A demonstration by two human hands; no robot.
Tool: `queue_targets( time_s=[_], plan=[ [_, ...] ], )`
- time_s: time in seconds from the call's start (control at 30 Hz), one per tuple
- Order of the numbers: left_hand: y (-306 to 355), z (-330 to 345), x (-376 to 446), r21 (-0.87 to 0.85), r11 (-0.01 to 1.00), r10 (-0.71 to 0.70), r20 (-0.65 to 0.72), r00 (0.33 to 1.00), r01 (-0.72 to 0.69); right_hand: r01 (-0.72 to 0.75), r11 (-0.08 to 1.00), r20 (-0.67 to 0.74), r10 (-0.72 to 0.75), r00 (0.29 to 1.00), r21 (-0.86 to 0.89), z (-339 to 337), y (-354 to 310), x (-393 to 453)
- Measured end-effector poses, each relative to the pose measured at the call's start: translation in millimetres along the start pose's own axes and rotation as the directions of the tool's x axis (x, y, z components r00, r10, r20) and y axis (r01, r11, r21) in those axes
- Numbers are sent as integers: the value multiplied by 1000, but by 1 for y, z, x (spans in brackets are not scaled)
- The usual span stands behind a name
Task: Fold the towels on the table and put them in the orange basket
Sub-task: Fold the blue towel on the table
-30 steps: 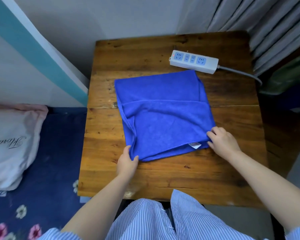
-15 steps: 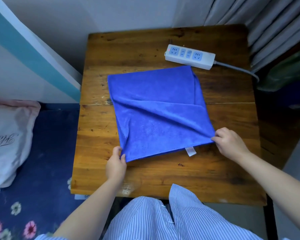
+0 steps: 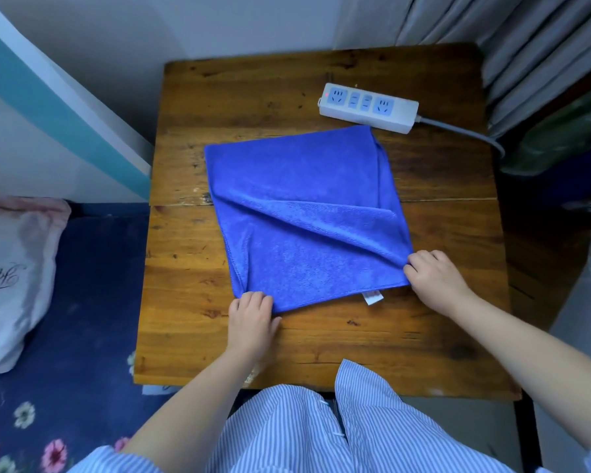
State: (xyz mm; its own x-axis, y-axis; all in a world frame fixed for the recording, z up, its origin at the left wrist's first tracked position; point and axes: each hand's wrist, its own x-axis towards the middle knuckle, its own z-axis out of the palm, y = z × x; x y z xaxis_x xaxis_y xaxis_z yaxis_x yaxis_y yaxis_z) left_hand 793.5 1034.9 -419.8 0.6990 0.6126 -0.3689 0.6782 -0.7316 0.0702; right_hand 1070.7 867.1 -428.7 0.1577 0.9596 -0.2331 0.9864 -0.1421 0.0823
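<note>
Fingers first: the left hand [image 3: 251, 319] has its fingers [image 3: 253, 297] curled down onto the near-left corner of the blue towel [image 3: 307, 213], pinching the cloth there, while the right hand [image 3: 435, 279] bunches its fingers [image 3: 420, 259] around the near-right corner, gripping the edge tight. Between the two hands the near hem runs taut, and a small white care label [image 3: 372, 297] pokes out from under it. Moving outward, the towel lies mid-tabletop, doubled over at least once by the look of it, with a long diagonal ridge rising across its middle from the left side toward the right-hand corner, so the layers are not lying flat. The wooden tabletop [image 3: 219, 97] carries it, and a white power strip [image 3: 369, 107] sits just beyond the towel's far-right corner, its cord trailing off to the right. On progress, the judgement is early going: this towel is only partly folded, wants smoothing and probably another fold, and nothing has been put away. As for containers, no orange basket shows anywhere in view, so its contents cannot be told; only this one towel is visible.
</note>
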Motion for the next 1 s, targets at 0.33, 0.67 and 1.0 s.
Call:
queue_targets(
  time_s=[0.33, 0.67, 1.0],
  plan=[
    [-6, 1, 13, 156, 983, 78, 101, 992, -93, -90, 984, -10, 93, 996, 153, -40, 10, 23],
    [-22, -15, 23, 94, 996, 4, -54, 999, 1, -351, 894, 15, 361, 932, 278, -78, 19, 50],
    [-76, -45, 14, -10, 977, 196, -356, 914, -213, -272, 937, 73, 262, 962, 218, -89, 31, 40]
  ],
)
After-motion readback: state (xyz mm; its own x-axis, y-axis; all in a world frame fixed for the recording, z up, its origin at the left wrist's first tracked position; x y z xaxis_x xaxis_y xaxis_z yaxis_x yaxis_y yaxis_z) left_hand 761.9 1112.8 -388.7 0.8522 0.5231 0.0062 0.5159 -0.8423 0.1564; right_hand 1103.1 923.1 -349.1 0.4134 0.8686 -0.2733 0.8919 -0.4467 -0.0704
